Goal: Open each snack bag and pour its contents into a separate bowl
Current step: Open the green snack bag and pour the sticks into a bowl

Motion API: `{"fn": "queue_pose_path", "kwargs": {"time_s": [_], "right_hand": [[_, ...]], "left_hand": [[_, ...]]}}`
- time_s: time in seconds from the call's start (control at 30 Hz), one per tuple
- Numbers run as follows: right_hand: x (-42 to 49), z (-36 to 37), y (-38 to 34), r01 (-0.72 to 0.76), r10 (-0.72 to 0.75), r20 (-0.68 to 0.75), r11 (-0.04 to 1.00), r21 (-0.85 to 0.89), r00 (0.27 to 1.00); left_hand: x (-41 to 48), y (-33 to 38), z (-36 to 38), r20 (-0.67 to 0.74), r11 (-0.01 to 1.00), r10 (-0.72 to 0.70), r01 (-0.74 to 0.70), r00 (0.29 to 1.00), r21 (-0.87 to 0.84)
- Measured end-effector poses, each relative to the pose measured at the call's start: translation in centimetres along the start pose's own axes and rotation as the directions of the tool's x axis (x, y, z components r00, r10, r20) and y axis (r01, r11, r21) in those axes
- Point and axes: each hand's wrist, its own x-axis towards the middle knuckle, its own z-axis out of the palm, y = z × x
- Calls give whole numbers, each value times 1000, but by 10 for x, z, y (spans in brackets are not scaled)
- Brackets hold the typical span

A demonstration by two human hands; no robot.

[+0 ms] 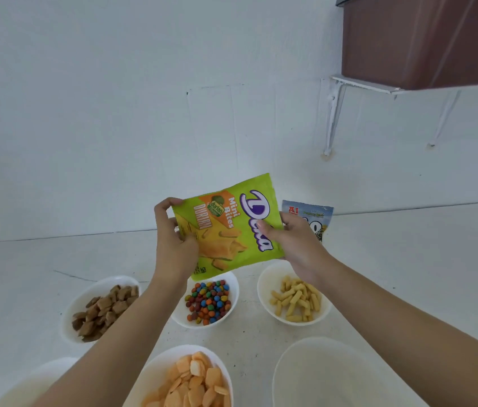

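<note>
I hold a green snack bag sideways in the air above the bowls. My left hand grips its left end and my right hand grips its right edge. A blue and white snack bag stands behind my right hand, partly hidden. Below are white bowls: one with brown pillow snacks, one with coloured candies, one with yellow sticks, one with orange crackers. An empty white bowl sits at the near right.
Everything rests on a white counter against a white wall. Another white bowl's rim shows at the lower left under my arm. A brown box on a white bracket shelf hangs at the upper right.
</note>
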Motion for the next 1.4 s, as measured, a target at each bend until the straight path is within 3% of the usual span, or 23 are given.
{"fn": "queue_pose_path", "kwargs": {"time_s": [0.1,0.2,0.4,0.57,0.8,0.93,1.2,1.4], "right_hand": [[4,14,-4,110,-113,0,970,-216,994],[10,31,-11,197,-205,20,905,-376,979],[21,89,-34,317,-314,81,841,-439,946],[9,161,-46,488,-393,289,705,-515,873],[-39,288,-47,689,-378,613,596,-411,693],[-89,370,-41,729,-354,718,613,-306,599],[-212,495,5,699,-261,853,698,-157,452],[-304,552,85,654,-113,937,743,-142,332]], "left_hand": [[-4,-7,-22,97,998,-46,41,994,50],[-4,-8,-45,194,973,-61,16,979,228],[-2,3,-100,76,800,-104,38,992,599],[-26,24,-154,21,778,-58,32,998,627],[-77,44,-258,-228,881,134,-11,964,472],[-124,55,-343,-312,788,200,37,929,615],[-260,47,-486,-488,682,145,270,861,679],[-369,-4,-545,-575,548,-45,501,817,670]]}}
